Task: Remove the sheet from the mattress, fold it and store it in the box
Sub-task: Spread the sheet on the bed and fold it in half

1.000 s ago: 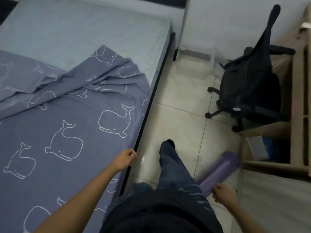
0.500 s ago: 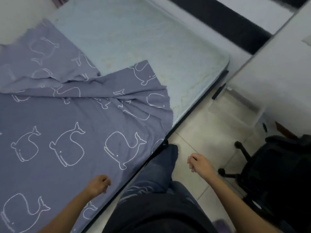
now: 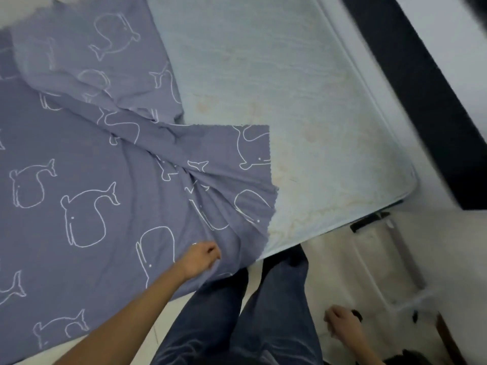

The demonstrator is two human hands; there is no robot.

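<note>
left hand (image 3: 201, 259) has come in from the bed's side onto the sheet (image 3: 105, 180), and pleats now fan away from its fingers (image 3: 210, 252) toward the loose corner further out. those fingers are curled down into the cloth and seem to bunch it, though blur hides the exact pinch. right hand (image 3: 342, 325) has dropped low and off to the side, well apart from the sheet, its fingers loosely curled on nothing above the floor (image 3: 329, 259). the view has also swung round, so the mattress (image 3: 303, 101) shows bare beyond and to the right of the left fingers, right out to its rounded corner.

the sheet still covers the part of the mattress left of the fingers, with one flap thrown back on itself at the far side and its near edge hanging over the side of the bed beside the person's legs (image 3: 263, 325). a clear box (image 3: 390, 275) stands on the floor past the mattress corner, well right of the left fingers and just beyond the right ones.

as a judgement, the stripping is partly done: one end is free, the left hand has a hold to drag the rest off, and folding and boxing are not yet begun. the idle hand will likely be needed to gather so much cloth.
</note>
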